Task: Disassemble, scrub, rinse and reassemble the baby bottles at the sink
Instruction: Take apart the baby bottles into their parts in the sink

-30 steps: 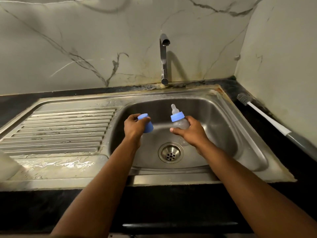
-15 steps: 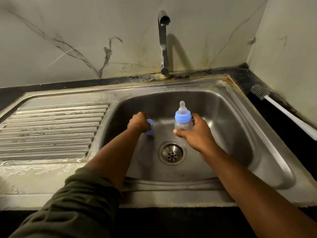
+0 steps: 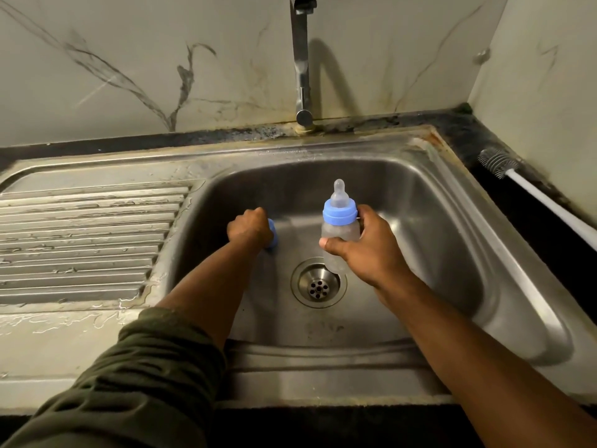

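Observation:
My right hand [image 3: 365,250] grips a clear baby bottle [image 3: 340,236] upright above the drain, with its blue collar and clear teat on top. Down at the left of the steel sink basin [image 3: 452,253], my left hand [image 3: 249,229] is closed around a blue cap [image 3: 272,233]. Only the cap's right edge shows past the fingers, low near the basin floor. The two hands are apart.
A tap [image 3: 302,59] rises at the back of the sink, no water running. A wet ribbed drainboard [image 3: 87,237] lies on the left. A bottle brush [image 3: 529,189] with a white handle rests on the dark counter at the right, against the wall. The drain [image 3: 318,282] sits mid-basin.
My left hand has carried the blue cap down to the basin floor at the left. My right hand has turned the bottle more upright. The view has moved closer to the sink.

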